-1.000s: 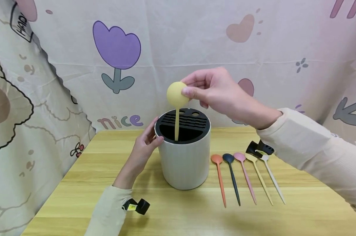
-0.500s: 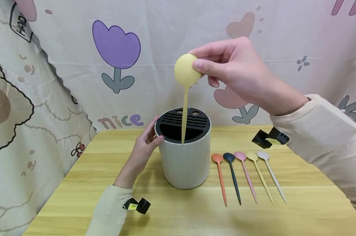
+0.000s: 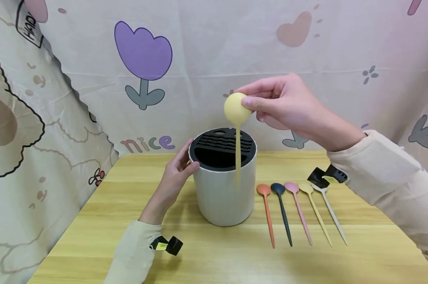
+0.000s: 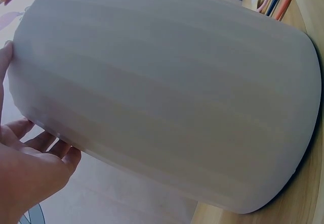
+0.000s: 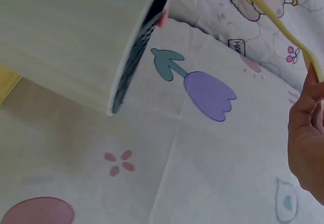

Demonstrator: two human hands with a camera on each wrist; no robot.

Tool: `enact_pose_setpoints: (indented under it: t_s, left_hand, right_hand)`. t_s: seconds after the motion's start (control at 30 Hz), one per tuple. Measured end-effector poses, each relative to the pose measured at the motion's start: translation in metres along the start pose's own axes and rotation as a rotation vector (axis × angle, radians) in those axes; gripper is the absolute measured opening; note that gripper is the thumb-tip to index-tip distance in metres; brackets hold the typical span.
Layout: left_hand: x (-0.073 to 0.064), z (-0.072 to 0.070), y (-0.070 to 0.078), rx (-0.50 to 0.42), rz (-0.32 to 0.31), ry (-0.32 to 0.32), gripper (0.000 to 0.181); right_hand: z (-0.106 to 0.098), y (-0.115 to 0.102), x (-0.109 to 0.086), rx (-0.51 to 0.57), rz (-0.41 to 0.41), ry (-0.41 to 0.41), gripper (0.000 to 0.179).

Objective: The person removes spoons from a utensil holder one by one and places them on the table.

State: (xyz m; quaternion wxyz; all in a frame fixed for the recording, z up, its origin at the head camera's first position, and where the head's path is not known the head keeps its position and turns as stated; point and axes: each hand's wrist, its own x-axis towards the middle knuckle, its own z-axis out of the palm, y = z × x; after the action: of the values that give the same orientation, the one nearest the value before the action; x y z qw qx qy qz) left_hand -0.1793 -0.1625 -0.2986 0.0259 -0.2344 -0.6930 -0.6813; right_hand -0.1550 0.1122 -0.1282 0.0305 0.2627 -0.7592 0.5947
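My right hand (image 3: 286,104) pinches a yellow spoon (image 3: 237,109) by its round bowl, thumb in front and fingers behind. The handle hangs down, and its blurred lower end overlaps the holder's front right side in the head view. In the right wrist view, the yellow handle (image 5: 276,20) runs up from the fingers, away from the holder's rim. A pale, round utensil holder (image 3: 219,197) with a black slotted lid (image 3: 204,139) stands upright on the table. My left hand (image 3: 173,171) grips its left side at the rim, thumb in front and fingers round the side.
Several spoons lie in a row right of the holder: orange (image 3: 267,213), dark blue (image 3: 283,211), pink (image 3: 300,211), yellow (image 3: 317,211) and white (image 3: 332,211). A patterned cloth (image 3: 207,47) hangs behind the wooden table (image 3: 214,256).
The held yellow spoon has risen from the holder's opening and moved right, then dipped, its handle now passing in front of the rim. The left hand keeps its place on the holder.
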Motion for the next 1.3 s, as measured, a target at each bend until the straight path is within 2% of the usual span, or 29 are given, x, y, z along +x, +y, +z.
enact_pose_setpoints:
  t_s: [0.1, 0.33, 0.43, 0.57, 0.67, 0.8, 0.93, 1.1, 1.3]
  left_hand:
    - [0.001, 0.000, 0.000, 0.006, 0.005, 0.005, 0.078]
    - [0.001, 0.000, 0.001, 0.009, 0.006, 0.002, 0.079]
    - [0.002, 0.000, 0.002, 0.014, 0.010, 0.004, 0.079]
    - [0.001, 0.001, 0.002, 0.011, 0.003, 0.002, 0.079]
    - [0.001, 0.002, 0.001, 0.008, -0.004, -0.009, 0.079]
    - [0.002, 0.003, 0.001, 0.009, 0.002, -0.012, 0.082]
    - [0.001, 0.003, 0.001, 0.011, 0.004, -0.003, 0.084]
    - [0.001, 0.003, 0.001, 0.006, 0.005, -0.004, 0.082]
    - [0.000, 0.002, 0.002, 0.014, 0.015, 0.002, 0.079]
  right_hand:
    - [-0.005, 0.011, -0.003, -0.001, 0.021, 0.000, 0.026]
    - [-0.011, 0.036, -0.017, -0.089, 0.024, -0.023, 0.032]
    - [-0.017, 0.047, -0.022, -0.057, 0.064, -0.036, 0.032]
    - [-0.027, 0.065, -0.030, 0.062, 0.132, -0.056, 0.032]
    - [-0.034, 0.080, -0.037, 0.166, 0.129, -0.066, 0.040]
    - [-0.039, 0.099, -0.043, 0.249, 0.101, -0.089, 0.052]
    - [-0.039, 0.115, -0.048, 0.257, 0.110, -0.099, 0.055]
    - [-0.040, 0.132, -0.055, 0.206, 0.151, -0.084, 0.057]
    - [-0.042, 0.154, -0.061, 0.212, 0.153, -0.128, 0.052]
